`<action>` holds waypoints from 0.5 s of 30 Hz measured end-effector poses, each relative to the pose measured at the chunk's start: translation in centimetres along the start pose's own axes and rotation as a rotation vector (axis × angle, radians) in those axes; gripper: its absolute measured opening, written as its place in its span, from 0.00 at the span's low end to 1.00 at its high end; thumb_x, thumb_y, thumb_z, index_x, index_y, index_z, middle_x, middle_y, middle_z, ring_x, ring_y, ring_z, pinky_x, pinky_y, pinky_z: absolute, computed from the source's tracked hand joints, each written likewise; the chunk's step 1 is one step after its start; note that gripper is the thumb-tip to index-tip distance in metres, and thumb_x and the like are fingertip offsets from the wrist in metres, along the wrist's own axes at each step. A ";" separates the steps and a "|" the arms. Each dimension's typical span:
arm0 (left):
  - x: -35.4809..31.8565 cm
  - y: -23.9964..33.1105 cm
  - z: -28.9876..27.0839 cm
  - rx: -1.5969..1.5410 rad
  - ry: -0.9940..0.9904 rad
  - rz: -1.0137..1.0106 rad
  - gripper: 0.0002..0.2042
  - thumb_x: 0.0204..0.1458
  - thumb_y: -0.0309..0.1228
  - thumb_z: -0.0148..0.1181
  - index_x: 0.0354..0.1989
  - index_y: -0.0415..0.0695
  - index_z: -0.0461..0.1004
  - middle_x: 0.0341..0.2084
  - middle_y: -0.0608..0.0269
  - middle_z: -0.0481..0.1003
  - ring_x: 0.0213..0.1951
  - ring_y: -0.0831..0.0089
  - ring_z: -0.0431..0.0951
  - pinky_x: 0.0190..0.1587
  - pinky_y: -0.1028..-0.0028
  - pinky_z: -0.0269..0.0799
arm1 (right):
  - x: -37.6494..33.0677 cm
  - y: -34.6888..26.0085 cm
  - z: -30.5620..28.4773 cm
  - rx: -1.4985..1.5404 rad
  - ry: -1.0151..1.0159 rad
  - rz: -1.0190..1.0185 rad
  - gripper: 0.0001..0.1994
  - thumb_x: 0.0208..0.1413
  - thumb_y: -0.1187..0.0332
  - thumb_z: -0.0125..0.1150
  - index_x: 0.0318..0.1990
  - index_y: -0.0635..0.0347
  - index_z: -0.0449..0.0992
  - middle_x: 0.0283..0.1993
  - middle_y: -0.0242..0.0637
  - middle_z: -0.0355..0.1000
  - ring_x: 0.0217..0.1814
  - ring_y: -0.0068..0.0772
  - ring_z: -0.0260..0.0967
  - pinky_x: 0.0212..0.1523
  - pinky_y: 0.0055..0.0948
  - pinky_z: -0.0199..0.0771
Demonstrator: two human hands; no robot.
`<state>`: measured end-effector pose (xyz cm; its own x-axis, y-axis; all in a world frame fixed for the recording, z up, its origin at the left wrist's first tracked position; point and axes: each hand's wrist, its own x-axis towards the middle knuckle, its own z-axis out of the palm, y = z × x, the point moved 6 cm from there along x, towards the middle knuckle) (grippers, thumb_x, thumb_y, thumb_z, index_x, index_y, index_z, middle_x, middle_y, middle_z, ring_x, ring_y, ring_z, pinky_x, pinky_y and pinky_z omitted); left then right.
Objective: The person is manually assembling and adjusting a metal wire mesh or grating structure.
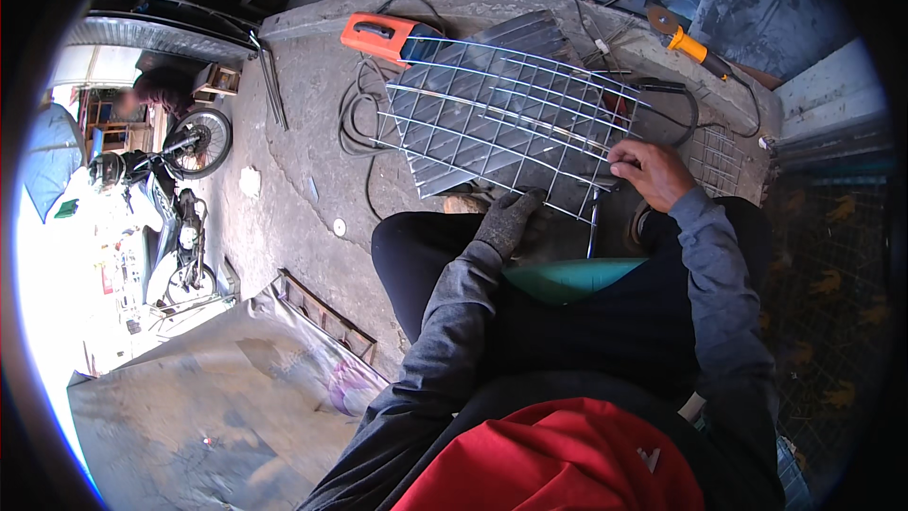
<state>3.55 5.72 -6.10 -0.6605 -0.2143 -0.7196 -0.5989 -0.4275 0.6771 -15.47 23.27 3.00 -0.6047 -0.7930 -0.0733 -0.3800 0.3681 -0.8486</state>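
Two hands met the wire grid (pixel 506 114) on the concrete floor (pixel 303 161). The gloved left hand (pixel 509 220) lay open on its near edge. The bare right hand (pixel 651 172) pinched one wire. Many wires already crossed in rows; nothing showed what was left.

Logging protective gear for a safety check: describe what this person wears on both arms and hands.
Both arms wear long grey sleeves. The left hand has a dark grey knitted work glove, fuzzy and worn-looking. The right hand is bare, with the sleeve cuff ending at the wrist. No watch or markings show.
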 end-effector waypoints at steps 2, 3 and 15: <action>0.0 0.1 0.0 0.008 0.001 0.008 0.18 0.58 0.47 0.58 0.35 0.42 0.80 0.26 0.64 0.80 0.26 0.75 0.77 0.31 0.73 0.74 | 0.2 -0.4 0.1 -0.056 -0.017 -0.022 0.07 0.54 0.71 0.64 0.38 0.61 0.75 0.33 0.41 0.77 0.34 0.33 0.76 0.36 0.31 0.73; 0.0 0.0 0.0 -0.011 -0.003 -0.002 0.15 0.58 0.44 0.58 0.39 0.43 0.78 0.27 0.64 0.79 0.27 0.73 0.77 0.29 0.71 0.74 | 0.2 -0.4 0.2 -0.056 -0.017 -0.022 0.07 0.54 0.71 0.64 0.38 0.61 0.75 0.33 0.41 0.77 0.34 0.33 0.76 0.36 0.31 0.73; -0.2 0.2 0.0 0.014 -0.005 -0.018 0.15 0.58 0.44 0.58 0.39 0.43 0.78 0.27 0.64 0.79 0.26 0.74 0.77 0.28 0.72 0.73 | 0.2 1.8 -0.1 -0.005 0.001 0.070 0.10 0.52 0.69 0.66 0.39 0.60 0.72 0.30 0.40 0.77 0.35 0.37 0.78 0.36 0.34 0.75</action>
<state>3.49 5.70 -5.83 -0.6517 -0.2024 -0.7310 -0.6169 -0.4193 0.6661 -16.31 23.80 1.52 -0.6305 -0.7649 -0.1319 -0.3404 0.4251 -0.8387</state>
